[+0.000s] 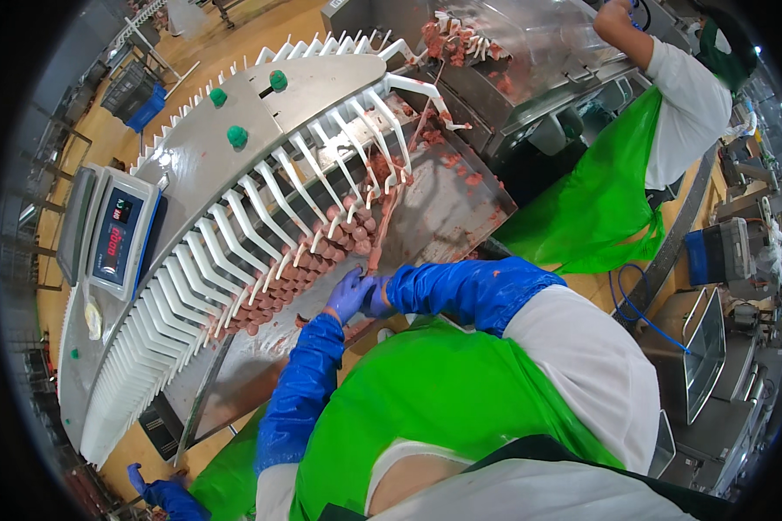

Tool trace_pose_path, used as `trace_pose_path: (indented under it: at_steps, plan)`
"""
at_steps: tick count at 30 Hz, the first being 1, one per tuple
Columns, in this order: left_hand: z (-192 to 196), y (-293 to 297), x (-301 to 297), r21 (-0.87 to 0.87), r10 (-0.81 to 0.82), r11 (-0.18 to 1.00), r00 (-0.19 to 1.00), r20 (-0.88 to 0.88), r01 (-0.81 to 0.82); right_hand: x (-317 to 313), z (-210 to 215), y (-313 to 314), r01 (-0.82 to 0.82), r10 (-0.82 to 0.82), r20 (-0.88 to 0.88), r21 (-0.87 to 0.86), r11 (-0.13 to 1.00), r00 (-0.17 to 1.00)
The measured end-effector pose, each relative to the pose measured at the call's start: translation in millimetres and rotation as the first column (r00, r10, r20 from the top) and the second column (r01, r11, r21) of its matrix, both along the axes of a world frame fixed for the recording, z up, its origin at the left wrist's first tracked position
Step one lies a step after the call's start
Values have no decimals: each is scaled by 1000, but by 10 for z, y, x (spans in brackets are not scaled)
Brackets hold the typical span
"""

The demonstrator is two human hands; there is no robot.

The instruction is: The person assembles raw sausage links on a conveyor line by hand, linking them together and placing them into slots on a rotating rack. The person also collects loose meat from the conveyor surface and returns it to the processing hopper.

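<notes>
Both gloved hands meet just below the near end of a hanging string of sausages (382, 227): the left hand (347, 293) and the right hand (377, 297) are pressed side by side, fingers curled together, though whether they actually clamp the sausage end cannot be told because the gloves overlap. The string runs from the hands up and to the right, toward the far machine (530, 52) smeared with meat. To the left of the hands a curved rack of white hooks (235, 234) sweeps from the near left to the far right, and looped sausages (304, 260) hang in a row along its inner edge, touching one another and crowding close to the left hand. Under the hands lies a slanted steel tray (460, 204) with meat scraps scattered on it; its bare part lies to the right of the string, ending at a raised right edge. A scale with a red display (117, 230) sits well off to the left beyond the rack's steel cover (235, 113). A second person in a green apron (608, 191) stands at the far right, close to the tray's corner, one arm reaching up to the machine. Near right stands a steel bin (704, 347).
</notes>
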State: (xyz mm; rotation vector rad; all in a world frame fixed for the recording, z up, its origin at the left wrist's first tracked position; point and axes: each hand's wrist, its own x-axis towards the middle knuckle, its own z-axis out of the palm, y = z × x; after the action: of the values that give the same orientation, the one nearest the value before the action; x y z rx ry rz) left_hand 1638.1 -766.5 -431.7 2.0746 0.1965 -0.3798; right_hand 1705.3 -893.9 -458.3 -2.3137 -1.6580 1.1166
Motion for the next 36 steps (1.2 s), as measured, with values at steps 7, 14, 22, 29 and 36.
trace_pose_path:
  at_steps: [7, 14, 22, 29, 36]
  plan:
    - [-92, 85, 9, 541, -402, 840, 613, 680, -50, -184, -203, 109, -309, 308, 41, 238, 921, 950]
    - [-337, 866, -1362, 603, -318, 782, 933, 170, 157, 617, -289, -434, 357, -312, -180, 341, 870, 933]
    - [-41, 1075, -2336, 331, 273, 917, 956, -109, -224, 722, 210, -174, 375, -464, 77, 481, 792, 882]
    - [528, 700, -1659, 9, 188, 981, 970, 154, -192, -350, 280, 371, 89, -18, -112, 679, 729, 994]
    - [641, 1198, -1864, 114, 205, 969, 972, 114, -217, -232, 234, 399, -57, 68, -18, 357, 932, 997]
